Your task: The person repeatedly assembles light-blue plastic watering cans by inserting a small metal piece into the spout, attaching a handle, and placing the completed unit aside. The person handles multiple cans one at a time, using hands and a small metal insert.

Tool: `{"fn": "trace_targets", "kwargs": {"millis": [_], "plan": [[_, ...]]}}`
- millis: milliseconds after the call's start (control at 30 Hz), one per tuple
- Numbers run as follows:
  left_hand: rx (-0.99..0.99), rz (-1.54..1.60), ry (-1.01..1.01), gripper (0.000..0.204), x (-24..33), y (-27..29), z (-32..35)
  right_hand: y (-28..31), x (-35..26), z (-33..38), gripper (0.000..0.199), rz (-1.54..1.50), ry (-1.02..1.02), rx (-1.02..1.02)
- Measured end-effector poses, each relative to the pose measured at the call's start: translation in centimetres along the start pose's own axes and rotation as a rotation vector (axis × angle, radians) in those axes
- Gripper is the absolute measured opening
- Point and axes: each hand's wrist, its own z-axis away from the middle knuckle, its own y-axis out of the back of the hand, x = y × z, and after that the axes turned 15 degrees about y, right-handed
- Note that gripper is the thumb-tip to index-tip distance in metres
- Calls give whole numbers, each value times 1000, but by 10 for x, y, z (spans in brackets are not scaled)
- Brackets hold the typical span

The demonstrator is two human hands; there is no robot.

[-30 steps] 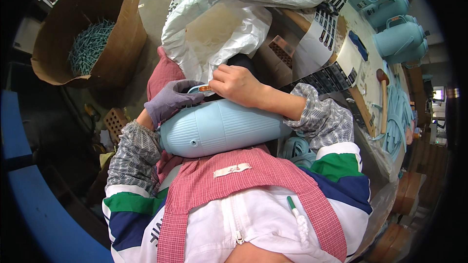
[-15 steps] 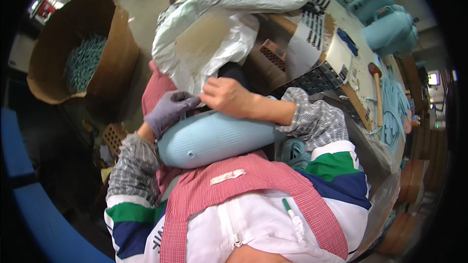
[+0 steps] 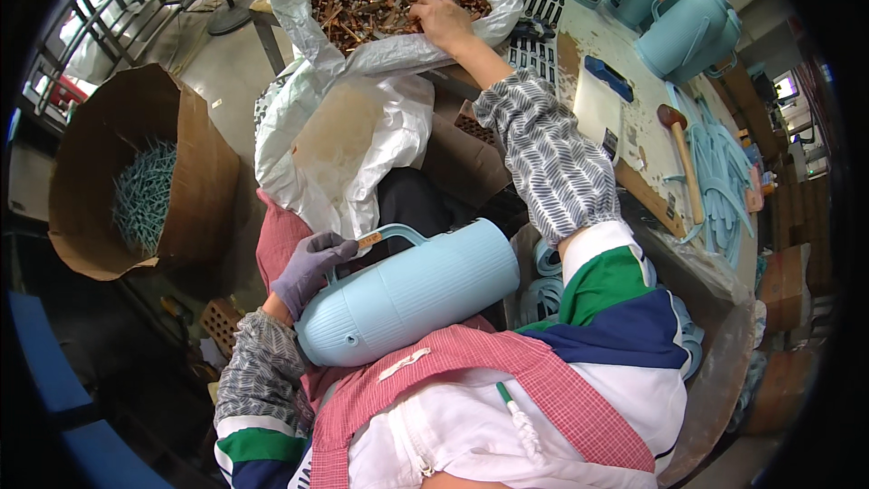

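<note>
A light blue ribbed jug [image 3: 416, 285] with a looped handle lies on its side across my lap, one end toward my left. My left hand [image 3: 314, 270], in a grey-purple glove, is closed on the handle [image 3: 389, 232] near its left end, where a small orange-brown strip lies. My bare right hand [image 3: 444, 22] reaches far forward over a white sack [image 3: 389, 56]. Its bent fingers touch a heap of small brown and coppery pieces [image 3: 367, 0] in the sack. Whatever those fingertips hold is too small to make out.
At left stands a cardboard drum [image 3: 204, 163] with thin blue-green strips inside. The worn table [image 3: 593, 32] at right bears several blue jugs [image 3: 683, 36], a wooden-handled mallet [image 3: 683, 158], blue straps [image 3: 720, 186] and a dark blue object [image 3: 608, 78]. A perforated brick [image 3: 220, 321] sits low at left.
My right hand has left the jug's handle and moved forward to the sack of pieces. My left hand remains at the handle. The view has shifted, and the jug's handle now shows.
</note>
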Motion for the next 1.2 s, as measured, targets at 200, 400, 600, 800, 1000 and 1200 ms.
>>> {"fn": "trace_targets", "kwargs": {"millis": [200,400,600,800,1000,1200], "plan": [[238,-312,-363,25,20,-10,60,10,-4,-2,10,-59,-18,207],[548,-987,-942,36,0,-9,111,83,-138,38,18,-536,417,326],[640,-847,-956,47,-35,-19,120,134,-238,92,20,-873,540,112],[662,-931,-966,50,-60,-22,124,160,-261,107,26,-1546,194,-411],[745,-556,-1039,66,-96,-33,115,175,-271,109,20,-1660,143,-795],[727,-565,-1044,70,-94,-31,116,170,-272,111,20,-1598,295,-754]]}}
